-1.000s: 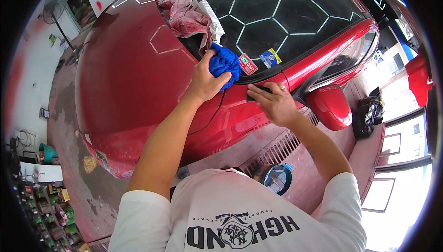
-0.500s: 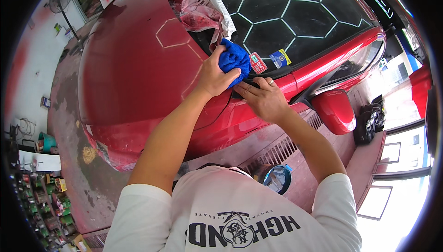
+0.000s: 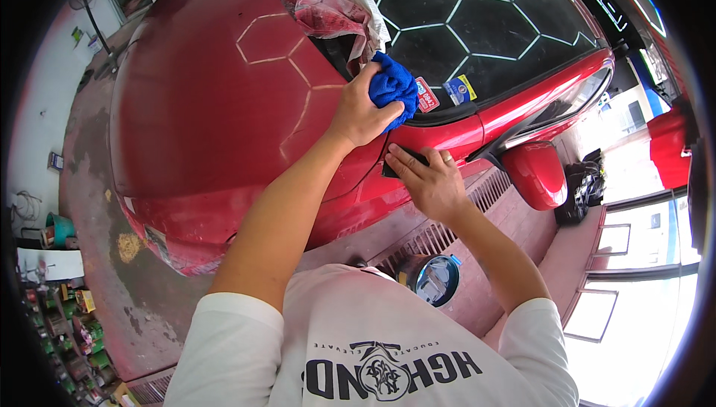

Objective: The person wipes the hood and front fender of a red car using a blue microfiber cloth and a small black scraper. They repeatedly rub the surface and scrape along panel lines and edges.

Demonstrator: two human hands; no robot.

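Note:
My left hand [image 3: 363, 112] is closed round a bunched blue cloth [image 3: 395, 90], at the rear corner of the red bonnet [image 3: 201, 116] by the base of the windscreen [image 3: 462, 34]. Just below and to the right, my right hand [image 3: 434, 185] presses a flat black pad [image 3: 390, 171] against the red front wing [image 3: 447, 137]. The fingers lie over the pad and cover most of it, so its exact kind is hidden. A gap separates the cloth from the pad.
Crumpled newspaper and red-stained sheeting [image 3: 335, 12] lie along the windscreen base. The red side mirror [image 3: 533, 176] juts out at right. A round bucket [image 3: 431, 280] stands on the floor by me, near a floor grating [image 3: 421, 241]. Cans crowd the lower left.
My right hand has slid down the wing toward me, away from the cloth, baring more of the black pad. The left hand with the cloth has shifted slightly, and the view has moved a little.

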